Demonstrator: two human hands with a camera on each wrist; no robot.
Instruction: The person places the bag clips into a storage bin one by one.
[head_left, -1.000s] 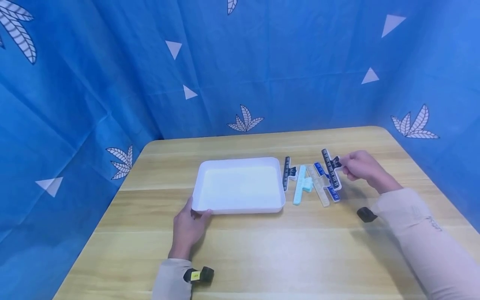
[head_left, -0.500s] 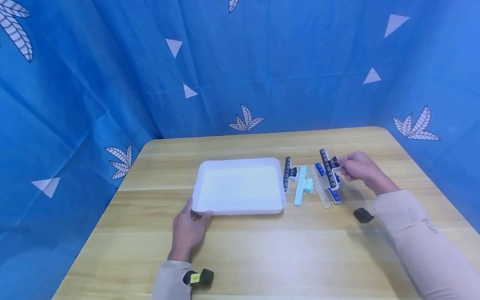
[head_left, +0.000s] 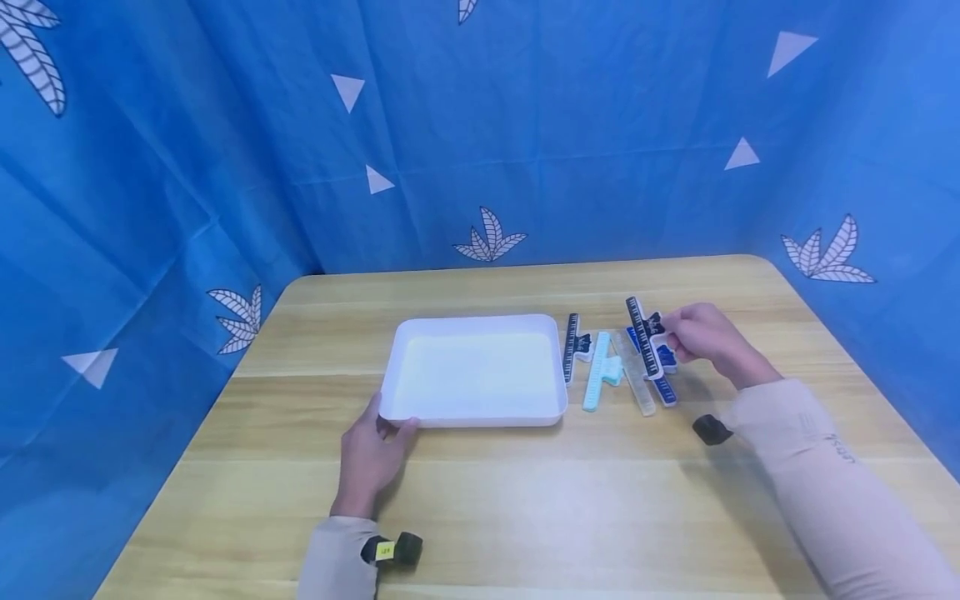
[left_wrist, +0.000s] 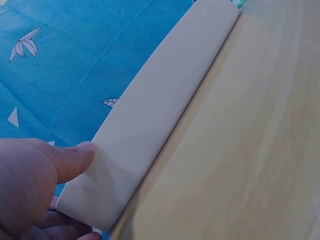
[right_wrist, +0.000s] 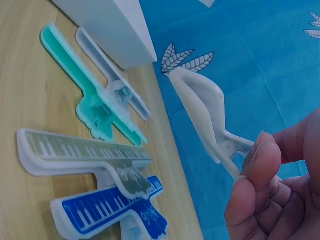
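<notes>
My right hand [head_left: 703, 337] pinches a black clip with a piano-key pattern [head_left: 643, 340] by its handle, thumb against curled fingers. In the right wrist view the white underside of this clip [right_wrist: 200, 107] shows, raised off the table. Below it lie a blue clip [head_left: 664, 392] and a clear beige clip [head_left: 636, 385], the two overlapping. A mint green clip [head_left: 594, 382] and a second black clip [head_left: 572, 348] lie to their left. With thumb on the front wall and fingers round the side, my left hand [head_left: 366, 463] grips the near left corner of a white tray [head_left: 472, 422].
The wooden table [head_left: 525, 517] ends at a blue patterned curtain [head_left: 600, 167] behind it and at both sides. The second black clip lies right beside the tray's right wall. Both wrists wear small black cameras.
My right hand has moved a little to the left with the black clip, which now overlaps the blue and beige clips more. The left hand stays at the tray's corner.
</notes>
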